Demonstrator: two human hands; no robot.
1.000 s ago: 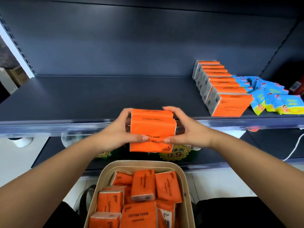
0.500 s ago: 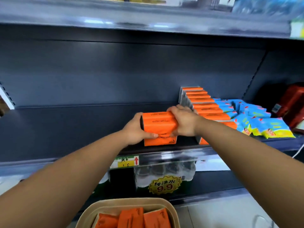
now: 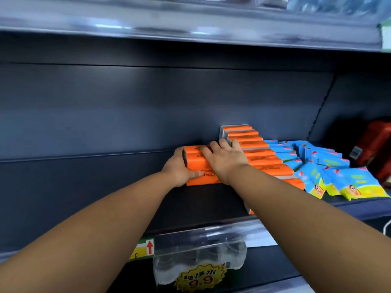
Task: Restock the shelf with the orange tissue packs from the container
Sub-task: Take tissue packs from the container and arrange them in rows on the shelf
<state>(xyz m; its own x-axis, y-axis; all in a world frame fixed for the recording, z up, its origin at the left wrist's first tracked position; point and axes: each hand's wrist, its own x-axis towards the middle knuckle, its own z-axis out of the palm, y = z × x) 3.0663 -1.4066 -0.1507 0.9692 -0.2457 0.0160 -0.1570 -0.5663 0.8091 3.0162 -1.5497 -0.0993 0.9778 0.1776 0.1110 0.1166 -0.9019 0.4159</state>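
While two orange tissue packs [image 3: 200,166] are clasped between the left hand [image 3: 179,169] and the right hand [image 3: 225,159], they are set deep on the shelf [image 3: 84,187], just beside the row of packs [image 3: 260,153]. Release is called for next; the container is unseen.

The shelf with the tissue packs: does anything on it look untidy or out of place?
Yes. The blue packets right of the orange row lie tumbled, tilted at different angles and overlapping, not lined up. The orange row itself stands neatly, and the packs between the left hand and right hand look square.
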